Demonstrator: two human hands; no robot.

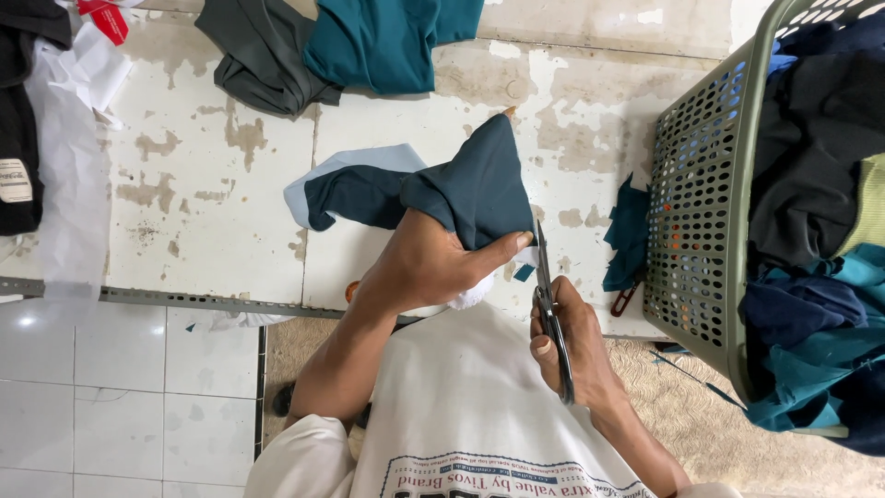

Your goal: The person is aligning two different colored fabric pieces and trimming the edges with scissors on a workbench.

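My left hand grips a dark teal piece of fabric with a pale blue layer under it, held just above the worn white table. My right hand holds a pair of scissors, blades pointing up at the lower right edge of the fabric, next to my left thumb. A small teal scrap hangs by the blades.
A grey-green perforated laundry basket full of dark and teal clothes stands at the right. Teal and grey garments lie at the table's far edge. White paper and black cloth lie at the left. Red-handled scissors hang by the basket.
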